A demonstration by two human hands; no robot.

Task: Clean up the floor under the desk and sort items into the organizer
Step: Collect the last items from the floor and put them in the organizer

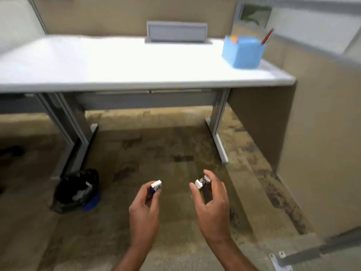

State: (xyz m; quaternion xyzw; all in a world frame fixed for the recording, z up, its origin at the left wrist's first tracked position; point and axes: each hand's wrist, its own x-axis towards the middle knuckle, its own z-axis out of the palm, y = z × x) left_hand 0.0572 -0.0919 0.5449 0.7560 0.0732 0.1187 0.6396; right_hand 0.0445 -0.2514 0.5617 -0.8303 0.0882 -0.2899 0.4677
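Observation:
My left hand (145,205) pinches a small blue and white block, perhaps an eraser (155,187), between thumb and fingers. My right hand (212,202) holds another small white and dark item (201,182) at its fingertips; the blur hides what it is. Both hands hover above the carpet in front of the white desk (127,63). A blue organizer (243,52) stands on the desk's right end, with a red pen (267,36) and something orange sticking out of it.
A small bin with a black liner (77,190) and crumpled paper sits on the floor left of my hands, by the grey desk leg (78,137). Another desk leg (216,132) stands at right. Beige partition walls close the back and right. A grey cable flap (176,32) sits at the desk's rear.

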